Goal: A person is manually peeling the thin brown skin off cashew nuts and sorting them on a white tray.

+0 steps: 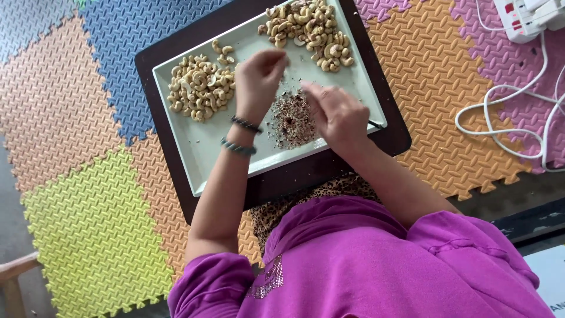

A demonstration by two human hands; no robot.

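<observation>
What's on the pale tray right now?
On the pale tray: two cashew piles and a heap of brown skins. Both hands cover part of the tray.

Both hands' fingers pinched together

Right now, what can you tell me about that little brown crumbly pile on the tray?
The pile of brown skin flakes looks like thin, papery reddish-brown peelings with pale bits mixed in. It lies loose and scattered in the middle of the pale rectangular tray, between two heaps of cashews. The left hand hovers beside it; the right hand is at its edge, partly covering it.
</observation>
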